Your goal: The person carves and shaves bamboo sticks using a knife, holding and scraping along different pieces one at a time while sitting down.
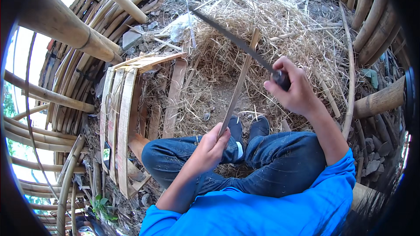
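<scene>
My left hand (pixel 211 144) is closed round the lower end of a narrow bamboo strip (pixel 239 83), just above my knees. The strip slants up and away from me, its far end pointing to the upper right. In my right hand (pixel 294 88) is the dark handle of a long knife (pixel 234 38). Its thin grey blade reaches to the upper left and passes across the strip near the strip's far end. Whether the blade touches the strip I cannot tell.
A heap of pale bamboo shavings (pixel 271 22) covers the ground ahead. To my left stands a slatted wooden crate (pixel 114 122). Bamboo poles (pixel 65 22) frame the left side, and more bamboo poles (pixel 378 30) stand at the right. Stones (pixel 373 166) lie at the lower right.
</scene>
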A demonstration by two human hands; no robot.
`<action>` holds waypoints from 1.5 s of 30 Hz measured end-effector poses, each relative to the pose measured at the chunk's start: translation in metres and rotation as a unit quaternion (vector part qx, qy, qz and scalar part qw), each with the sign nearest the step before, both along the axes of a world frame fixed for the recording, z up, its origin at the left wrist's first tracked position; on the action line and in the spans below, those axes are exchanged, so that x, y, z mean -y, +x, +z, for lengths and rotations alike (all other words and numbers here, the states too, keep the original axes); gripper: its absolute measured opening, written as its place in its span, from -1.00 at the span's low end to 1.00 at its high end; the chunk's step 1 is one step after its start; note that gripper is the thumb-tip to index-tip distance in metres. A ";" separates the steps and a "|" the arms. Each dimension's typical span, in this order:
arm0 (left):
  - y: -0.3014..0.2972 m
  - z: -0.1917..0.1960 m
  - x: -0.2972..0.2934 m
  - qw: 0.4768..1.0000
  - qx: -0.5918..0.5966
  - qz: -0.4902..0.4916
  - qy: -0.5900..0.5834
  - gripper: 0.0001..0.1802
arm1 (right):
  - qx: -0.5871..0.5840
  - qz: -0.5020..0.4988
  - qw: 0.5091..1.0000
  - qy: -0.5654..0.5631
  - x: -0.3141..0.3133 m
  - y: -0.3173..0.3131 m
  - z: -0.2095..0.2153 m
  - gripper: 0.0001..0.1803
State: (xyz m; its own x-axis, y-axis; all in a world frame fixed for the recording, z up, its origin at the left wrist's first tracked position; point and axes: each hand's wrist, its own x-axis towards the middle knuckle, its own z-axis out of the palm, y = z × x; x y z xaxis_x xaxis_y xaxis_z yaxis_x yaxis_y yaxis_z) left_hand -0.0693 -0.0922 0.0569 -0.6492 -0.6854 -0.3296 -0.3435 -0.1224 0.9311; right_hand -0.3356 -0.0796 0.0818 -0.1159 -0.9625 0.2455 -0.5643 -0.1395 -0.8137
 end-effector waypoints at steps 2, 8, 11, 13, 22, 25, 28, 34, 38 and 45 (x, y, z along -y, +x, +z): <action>0.000 0.001 0.001 0.999 -0.009 0.002 0.038 -0.83 | -0.048 -0.006 0.999 0.004 -0.001 0.009 0.002 -0.75; -0.006 -0.002 0.000 0.998 -0.054 0.006 0.021 -0.79 | -0.238 0.035 0.970 -0.038 0.003 0.025 -0.016 -0.82; -0.010 -0.003 -0.004 0.997 -0.016 0.012 -0.070 -0.79 | -0.271 0.012 0.962 -0.031 0.006 0.025 -0.020 -0.81; -0.013 0.004 -0.007 0.994 0.053 0.017 -0.092 -0.79 | -0.298 -0.006 0.954 -0.037 0.010 0.022 -0.023 -0.81; -0.009 -0.004 -0.019 0.997 0.056 -0.012 -0.057 -0.79 | -0.308 -0.195 0.929 0.057 0.026 -0.038 -0.052 -0.86; -0.002 -0.020 -0.019 0.999 0.029 -0.012 -0.007 -0.78 | -0.337 -0.191 0.921 0.041 0.020 -0.039 -0.054 -0.86; 0.004 -0.017 -0.012 0.998 -0.009 -0.006 0.067 -0.78 | -0.334 -0.196 0.922 0.018 0.025 -0.037 -0.053 -0.84; 0.008 -0.006 -0.020 0.992 -0.068 -0.031 0.102 -0.78 | -0.333 -0.263 0.901 0.093 0.014 -0.067 -0.056 -0.80; 0.018 -0.011 -0.017 0.988 -0.057 -0.004 0.141 -0.79 | -0.262 -0.254 0.928 0.071 0.007 -0.036 -0.027 -0.77; 0.014 -0.004 -0.009 0.966 -0.106 0.022 0.233 -0.83 | -0.218 -0.018 0.976 0.011 0.002 0.015 -0.015 -0.82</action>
State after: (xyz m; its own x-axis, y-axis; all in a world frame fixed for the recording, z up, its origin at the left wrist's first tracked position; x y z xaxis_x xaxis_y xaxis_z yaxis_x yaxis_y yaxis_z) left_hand -0.0556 -0.0834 0.0530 -0.7095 -0.5226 -0.4727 -0.1367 -0.5560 0.8199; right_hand -0.3210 -0.0814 0.0666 -0.0392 -0.9653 0.2583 -0.8621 -0.0981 -0.4972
